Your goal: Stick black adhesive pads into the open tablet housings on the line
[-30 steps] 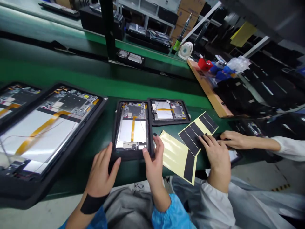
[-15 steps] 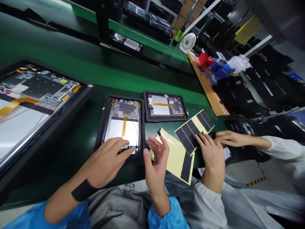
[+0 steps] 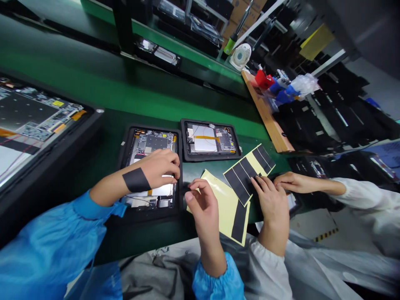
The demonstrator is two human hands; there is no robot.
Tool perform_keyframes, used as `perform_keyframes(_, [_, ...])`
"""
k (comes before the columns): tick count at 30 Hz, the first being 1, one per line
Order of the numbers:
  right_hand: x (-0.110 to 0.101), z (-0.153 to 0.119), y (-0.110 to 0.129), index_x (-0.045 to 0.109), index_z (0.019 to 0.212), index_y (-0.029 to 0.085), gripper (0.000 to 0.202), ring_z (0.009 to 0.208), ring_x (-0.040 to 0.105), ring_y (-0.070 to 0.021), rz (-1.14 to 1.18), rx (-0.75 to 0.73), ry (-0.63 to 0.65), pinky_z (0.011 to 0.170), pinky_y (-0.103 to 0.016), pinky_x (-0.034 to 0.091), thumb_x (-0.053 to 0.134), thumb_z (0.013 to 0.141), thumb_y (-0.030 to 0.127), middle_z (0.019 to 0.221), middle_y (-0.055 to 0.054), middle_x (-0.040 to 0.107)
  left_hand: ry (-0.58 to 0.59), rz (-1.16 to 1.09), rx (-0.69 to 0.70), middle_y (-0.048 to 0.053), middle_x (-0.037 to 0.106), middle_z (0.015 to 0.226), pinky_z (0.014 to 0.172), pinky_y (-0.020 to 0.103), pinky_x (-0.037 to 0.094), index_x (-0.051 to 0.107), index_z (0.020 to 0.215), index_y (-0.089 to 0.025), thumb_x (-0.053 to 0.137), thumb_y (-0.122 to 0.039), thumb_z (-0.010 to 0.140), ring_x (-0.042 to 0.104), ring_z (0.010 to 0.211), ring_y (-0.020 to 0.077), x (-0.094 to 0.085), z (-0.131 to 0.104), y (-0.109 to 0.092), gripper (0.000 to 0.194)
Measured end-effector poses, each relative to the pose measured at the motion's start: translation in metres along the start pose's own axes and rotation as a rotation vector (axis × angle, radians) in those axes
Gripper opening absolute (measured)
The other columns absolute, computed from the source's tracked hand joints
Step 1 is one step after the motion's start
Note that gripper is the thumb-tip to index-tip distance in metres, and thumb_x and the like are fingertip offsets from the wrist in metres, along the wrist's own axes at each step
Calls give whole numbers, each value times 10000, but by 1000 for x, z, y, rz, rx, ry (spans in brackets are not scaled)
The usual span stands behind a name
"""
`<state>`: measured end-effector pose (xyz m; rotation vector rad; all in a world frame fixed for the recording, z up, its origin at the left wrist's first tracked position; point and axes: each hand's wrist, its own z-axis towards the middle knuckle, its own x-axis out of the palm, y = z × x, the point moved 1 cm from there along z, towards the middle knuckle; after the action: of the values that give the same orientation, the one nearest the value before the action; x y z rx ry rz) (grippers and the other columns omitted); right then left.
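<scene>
Beyond the middle tablet [image 3: 164,191], the green bench [image 3: 131,91] is offering a broad open stretch, and a narrower lane is running between its left edge and the large tablet [image 3: 26,121]. Over it, the left hand [image 3: 161,168] and its forearm are blocking passage from the left, while its lower part is lying uncovered. To its right, the right hand [image 3: 206,208], yellow sheet [image 3: 223,198], strip sheet [image 3: 245,175] and a co-worker's hands [image 3: 272,204] are crowding the way, with the far tablet [image 3: 204,143] obstructing its upper right.
</scene>
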<state>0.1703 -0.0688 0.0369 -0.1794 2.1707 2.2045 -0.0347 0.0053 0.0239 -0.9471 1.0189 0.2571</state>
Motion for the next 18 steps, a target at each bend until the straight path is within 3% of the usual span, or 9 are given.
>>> perform_keyframes(5, [6, 0, -3, 615, 1077, 264, 211, 1106, 675, -230, -175, -14, 83, 1000, -390, 524, 692, 887, 213, 1124, -46, 703, -38, -1, -24, 13, 635, 919, 821, 314, 388, 771, 844, -253, 697, -223, 902, 572, 922, 196, -3, 7, 3, 99])
perform_keyframes(9, [13, -10, -11, 594, 1199, 276, 325, 1149, 670, -250, -299, -111, 46, 1001, -416, 559, 688, 901, 190, 1169, -71, 687, -117, 42, -81, 33, 596, 917, 823, 339, 387, 782, 904, -257, 655, -245, 921, 535, 911, 218, -8, 6, 12, 129])
perform_keyframes(13, [20, -16, -20, 594, 1259, 282, 369, 1264, 637, -299, -389, -215, 6, 1065, -511, 550, 670, 913, 179, 1275, -121, 651, -152, 71, -89, 37, 613, 983, 886, 384, 368, 769, 837, -262, 652, -284, 917, 529, 968, 234, -10, 8, 18, 143])
perform_keyframes(18, [23, -17, -29, 620, 1286, 419, 445, 1191, 689, -356, -382, -187, -39, 1013, -608, 591, 716, 889, 244, 1250, -69, 687, -168, 79, -76, 33, 654, 1007, 902, 394, 371, 712, 842, -227, 629, -255, 920, 541, 997, 243, -7, 17, 23, 117])
